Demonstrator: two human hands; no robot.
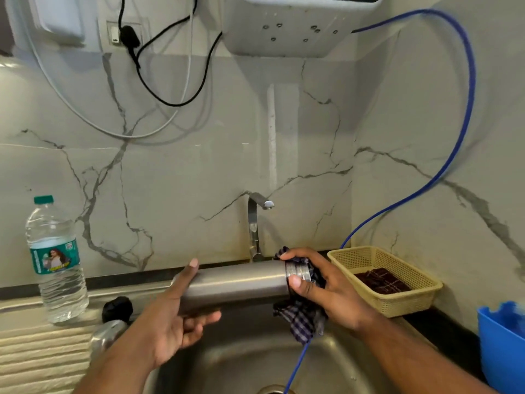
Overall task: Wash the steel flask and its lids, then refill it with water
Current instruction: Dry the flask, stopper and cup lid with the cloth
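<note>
A pale marble-veined wall (199, 180) backs a steel sink (241, 359) set into the counter (34, 351), with the tap (254, 223) dry above the basin. The steel flask (238, 282) is held level over the sink, below the tap, its threaded mouth pointing right. The left hand (170, 317) grasps the base end, thumb on top and fingers curled beneath. The right hand (326, 285) grips a checked cloth (304, 319) wrapped round the neck, thumb pressing on the threads. This looks like wiping the mouth. To do it well, the left hand should turn the body while the cloth stays pressed into the thread grooves, and the loose cloth tail should stay clear of the blue hose (466, 109) trailing into the basin. Two lids wait well left of the hands: a steel lid (106, 334) and a black lid (117, 308) just behind it.
</note>
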